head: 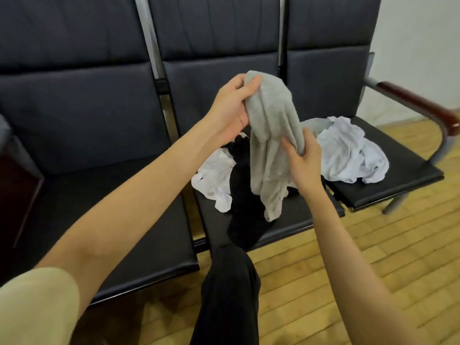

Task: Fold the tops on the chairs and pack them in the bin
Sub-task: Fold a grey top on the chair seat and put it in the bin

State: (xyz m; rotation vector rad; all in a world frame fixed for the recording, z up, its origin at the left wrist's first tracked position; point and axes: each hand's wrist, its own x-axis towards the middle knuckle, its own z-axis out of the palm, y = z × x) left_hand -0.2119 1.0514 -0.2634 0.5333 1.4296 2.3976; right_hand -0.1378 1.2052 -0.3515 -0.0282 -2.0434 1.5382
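Both hands hold one garment above the middle seat. Left hand, at 12 o'clock of the clothing pile, grips the bunched top end of a light grey, soft knit top with thumb and fingers curled round the fabric. Right hand, at 3 o'clock of the hanging cloth, pinches a fold partway down its side. The grey top hangs crumpled, its lower hem near the seat surface; whether it touches cannot be told.

Status of work: judged as early. No folded garment is visible, and no bin appears in view. The grey top is unfolded and needs spreading before its first fold.

Remaining items:
- a black crumpled top on the middle seat of the dark padded chair row, directly below the grey top, its end hanging over the front edge at 6 o'clock;
- a white crumpled garment just beside the black top, at 9 o'clock of it;
- a second white crumpled garment on the right seat, at 3 o'clock.
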